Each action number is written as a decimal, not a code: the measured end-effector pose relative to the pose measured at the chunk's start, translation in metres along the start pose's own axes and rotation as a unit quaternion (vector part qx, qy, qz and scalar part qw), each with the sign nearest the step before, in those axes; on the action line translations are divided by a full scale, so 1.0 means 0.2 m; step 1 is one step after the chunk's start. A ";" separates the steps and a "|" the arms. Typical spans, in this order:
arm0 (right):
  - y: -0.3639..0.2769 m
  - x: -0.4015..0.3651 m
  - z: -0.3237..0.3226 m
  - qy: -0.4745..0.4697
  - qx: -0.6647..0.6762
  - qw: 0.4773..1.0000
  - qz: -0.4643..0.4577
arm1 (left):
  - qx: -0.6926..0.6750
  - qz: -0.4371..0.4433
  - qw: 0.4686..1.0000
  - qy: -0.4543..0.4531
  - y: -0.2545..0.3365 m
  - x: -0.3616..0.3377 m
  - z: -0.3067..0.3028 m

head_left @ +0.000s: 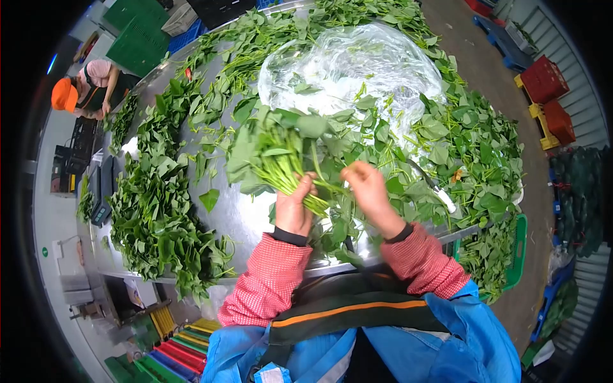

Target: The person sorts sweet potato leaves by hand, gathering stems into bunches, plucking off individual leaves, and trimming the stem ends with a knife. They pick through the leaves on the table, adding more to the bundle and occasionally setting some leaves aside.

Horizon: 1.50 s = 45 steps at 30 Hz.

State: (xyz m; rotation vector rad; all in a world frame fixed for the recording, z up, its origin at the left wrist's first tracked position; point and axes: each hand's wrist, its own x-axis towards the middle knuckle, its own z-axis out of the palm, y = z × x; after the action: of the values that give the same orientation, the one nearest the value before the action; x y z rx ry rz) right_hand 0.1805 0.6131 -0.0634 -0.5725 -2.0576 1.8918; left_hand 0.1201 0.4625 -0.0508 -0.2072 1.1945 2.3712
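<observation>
A bunch of leafy greens [274, 159] is clasped by its stems in the left hand [295, 207], above the near edge of the steel counter [239, 220]. The grip of the right hand [369, 188] is pinched on a stalk of the same bunch; loose leaves [159, 210] are heaped around, a plastic sheet [345, 64] behind

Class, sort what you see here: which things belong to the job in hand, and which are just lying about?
Job in hand: bunch of leafy greens, gripped by left hand, right hand pinching its stems; metal table.
Lying about: clear plastic sheet; knife; red crates; green crates; piles of loose greens.
</observation>
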 end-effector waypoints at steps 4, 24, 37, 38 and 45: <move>0.16 0.06 -0.17 -0.059 -0.101 0.992 0.053 | -0.045 0.023 0.999 -0.011 0.16 0.01 -0.06; -0.16 0.05 -0.11 -0.176 -0.319 0.930 0.046 | 0.031 -0.072 0.997 0.014 0.13 0.01 -0.12; -0.20 -0.21 -0.03 -0.153 0.046 0.987 0.016 | -0.057 -0.093 0.991 0.071 0.07 -0.03 -0.21; -0.14 -0.18 -0.06 -0.154 0.010 0.985 0.072 | -0.047 -0.117 0.990 0.060 0.08 -0.04 -0.22; -0.01 -0.16 0.09 -0.218 -0.238 0.945 0.046 | -0.079 -0.270 0.959 0.040 -0.03 -0.16 -0.29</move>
State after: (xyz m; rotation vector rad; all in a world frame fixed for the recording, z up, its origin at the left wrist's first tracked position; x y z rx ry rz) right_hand 0.1996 0.5826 -0.0606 -0.3730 -2.8605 1.6756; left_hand 0.1465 0.4085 -0.0800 -0.6052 0.8404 1.9814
